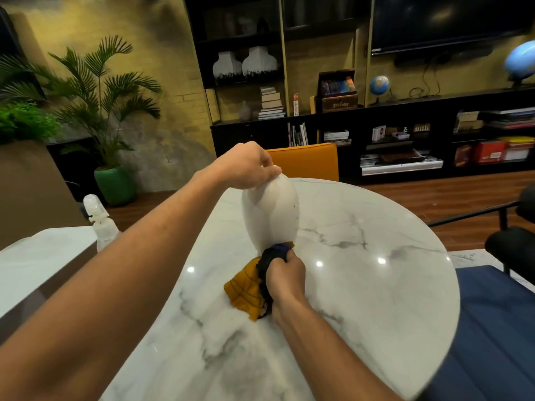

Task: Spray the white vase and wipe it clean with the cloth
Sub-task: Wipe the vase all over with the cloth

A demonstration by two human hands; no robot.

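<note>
The white vase [270,211] stands on the round marble table [376,285], near its middle. My left hand [246,166] grips the vase at its top and covers the neck. My right hand [285,277] is closed on a bunched cloth [247,290], yellow with dark blue and black parts. It presses the cloth's dark end against the vase's base on the near side. The rest of the cloth lies on the table. A clear spray bottle [101,219] stands at the left, behind my left forearm and apart from both hands.
An orange chair [307,160] stands behind the table and a blue seat [498,328] at its right. A black office chair [518,241] is further right. Black shelving with books, vases and globes lines the back wall. A potted palm [113,183] stands at the left.
</note>
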